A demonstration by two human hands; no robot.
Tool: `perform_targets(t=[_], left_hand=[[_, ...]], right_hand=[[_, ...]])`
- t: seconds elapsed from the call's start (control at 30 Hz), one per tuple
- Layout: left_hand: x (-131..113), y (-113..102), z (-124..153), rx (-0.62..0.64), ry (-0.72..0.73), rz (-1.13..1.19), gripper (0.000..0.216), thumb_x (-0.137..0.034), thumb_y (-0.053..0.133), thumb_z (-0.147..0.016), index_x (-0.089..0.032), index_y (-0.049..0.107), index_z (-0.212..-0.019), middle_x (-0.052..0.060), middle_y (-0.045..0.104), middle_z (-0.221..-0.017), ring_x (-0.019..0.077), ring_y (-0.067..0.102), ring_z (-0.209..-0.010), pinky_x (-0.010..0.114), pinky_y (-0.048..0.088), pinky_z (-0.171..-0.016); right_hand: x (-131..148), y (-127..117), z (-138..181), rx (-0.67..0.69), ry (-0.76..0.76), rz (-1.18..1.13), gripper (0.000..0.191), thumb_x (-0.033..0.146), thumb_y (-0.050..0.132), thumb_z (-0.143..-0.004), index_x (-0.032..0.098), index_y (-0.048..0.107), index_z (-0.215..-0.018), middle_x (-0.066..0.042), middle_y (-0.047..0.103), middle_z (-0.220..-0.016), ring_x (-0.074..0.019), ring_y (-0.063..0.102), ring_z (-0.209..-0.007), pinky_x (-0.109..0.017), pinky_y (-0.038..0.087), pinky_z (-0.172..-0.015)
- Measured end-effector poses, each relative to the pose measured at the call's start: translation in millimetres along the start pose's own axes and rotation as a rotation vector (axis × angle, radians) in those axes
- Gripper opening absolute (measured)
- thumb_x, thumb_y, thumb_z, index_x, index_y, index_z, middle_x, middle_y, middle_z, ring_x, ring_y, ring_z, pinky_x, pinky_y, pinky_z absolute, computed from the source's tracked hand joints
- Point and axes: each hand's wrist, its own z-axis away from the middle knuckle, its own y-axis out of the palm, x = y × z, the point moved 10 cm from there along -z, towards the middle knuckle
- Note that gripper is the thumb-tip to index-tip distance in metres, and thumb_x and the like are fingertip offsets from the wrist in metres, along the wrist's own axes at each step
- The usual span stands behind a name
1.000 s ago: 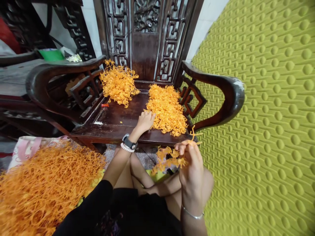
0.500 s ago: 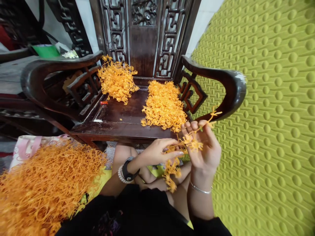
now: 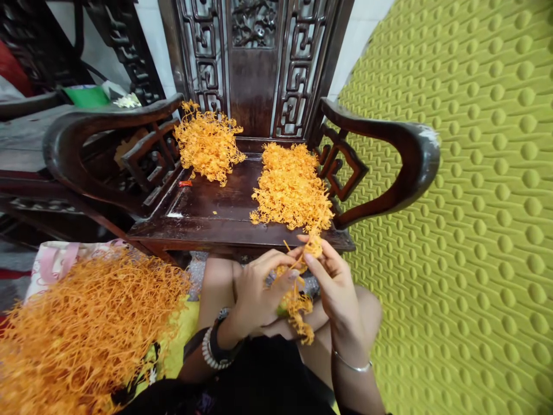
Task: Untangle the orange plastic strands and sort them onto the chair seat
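Observation:
Both hands meet in front of the seat over an orange strand (image 3: 299, 311) with frilly, flower-like knots, whose lower end hangs above my lap. My left hand (image 3: 259, 291) pinches the strand, its thumb and fingertips pressed together at the right. With thumb and fingers, my right hand (image 3: 339, 282) grips a looped orange bit at the strand's upper part. Just beyond the fingertips, a pile of frilly orange strands (image 3: 291, 187) lies on the seat's right side. Another frilly orange pile (image 3: 208, 144) sits at the back left of the seat.
A dark carved wooden chair (image 3: 224, 233) stands before me, with curved arms on both sides. At lower left is a big heap of loose orange strings (image 3: 90, 323) by a white bag (image 3: 47, 268) with pink handles. Yellow bumpy matting (image 3: 466, 259) covers the right side. A small red wrapper (image 3: 185, 183) is on the seat.
My right hand has turned over from an open palm with the strand lying across it to a pinch on the strand. My hands have drawn closer together.

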Motion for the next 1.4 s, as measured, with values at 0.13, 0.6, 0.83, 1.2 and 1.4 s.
perform_targets(t=[0.13,0.6,0.83,1.2,1.4], left_hand=[[-8,-25,9,-0.207,0.042,0.0,0.028,-0.049,0.056,-0.088,-0.023,0.057,-0.096,0.005,0.062,-0.093,0.0201,0.06,-0.091,0.032,0.048,-0.083],[30,22,20,0.226,-0.148,-0.359,0.034,-0.033,0.035,-0.098,-0.018,0.048,-0.07,0.004,0.058,-0.07,0.0157,0.053,-0.065,0.027,0.037,-0.062],[37,25,48,0.312,-0.276,-0.094,0.038,-0.038,0.029,-0.101,-0.018,0.04,-0.07,-0.003,0.042,-0.061,0.0105,0.041,-0.058,0.025,0.028,-0.058],[12,4,81,0.473,-0.347,0.034,0.052,-0.059,0.023,-0.096,-0.019,0.035,-0.066,0.0,0.039,-0.064,0.0124,0.036,-0.062,0.027,0.028,-0.059],[13,6,92,0.542,-0.341,0.156,0.058,-0.064,0.024,-0.094,-0.018,0.034,-0.06,-0.002,0.034,-0.053,0.0087,0.03,-0.05,0.026,0.024,-0.051]], right_hand=[[17,4,8,-0.031,-0.065,0.096,0.021,0.029,0.071,-0.079,0.025,0.07,-0.099,-0.002,0.072,-0.092,-0.0164,0.065,-0.079,-0.029,0.053,-0.073],[16,3,8,-0.212,-0.303,0.707,0.039,0.047,0.063,-0.083,0.021,0.04,-0.065,0.003,0.043,-0.061,-0.0122,0.039,-0.057,-0.026,0.033,-0.054],[20,-20,5,-0.306,-0.267,0.489,0.051,0.05,0.042,-0.097,0.021,0.031,-0.056,0.005,0.028,-0.052,-0.0084,0.024,-0.047,-0.026,0.023,-0.045],[97,10,42,-0.237,-0.787,0.377,0.037,0.025,0.044,-0.097,0.019,0.049,-0.061,0.001,0.045,-0.056,-0.0122,0.043,-0.05,-0.031,0.035,-0.051],[105,21,38,-0.194,-0.83,0.34,0.039,0.024,0.041,-0.098,0.019,0.048,-0.06,0.001,0.042,-0.054,-0.0122,0.043,-0.049,-0.033,0.039,-0.052]])
